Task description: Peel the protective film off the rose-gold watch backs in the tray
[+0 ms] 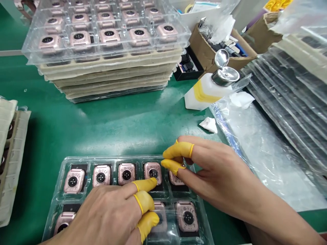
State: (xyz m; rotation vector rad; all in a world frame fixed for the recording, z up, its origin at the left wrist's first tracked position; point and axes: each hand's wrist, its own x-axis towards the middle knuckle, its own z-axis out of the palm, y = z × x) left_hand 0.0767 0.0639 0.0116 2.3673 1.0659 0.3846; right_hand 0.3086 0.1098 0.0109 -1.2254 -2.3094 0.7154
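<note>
The fingers point(178, 150) of the right hand point(219, 177), thumb and forefinger capped in yellow finger cots, are drawn nearly together. Their tips are just above the fifth watch case point(175, 179) in the back row of the clear tray point(59, 177). Whether anything small is pinched between them cannot be told.

The left hand point(107, 214) lies flat and spread on the tray and holds nothing. Its three capped fingertips point(145, 184) point right, and the forefinger tip rests at the front edge of the fourth watch case point(152, 171).

The tray sits on the green desk point(114, 122) close to the person. It holds rose-coloured watch cases, sensor side up, one per compartment, with two rows visible.

A stack of trays point(109, 73) stands at the far side of the desk; the top one is filled with the same cases. To the right are a white dispenser bottle point(204, 92) with a metal top, a crumpled wipe point(208, 124), a cardboard box point(201, 44) and clear plastic bags point(268, 149).
</note>
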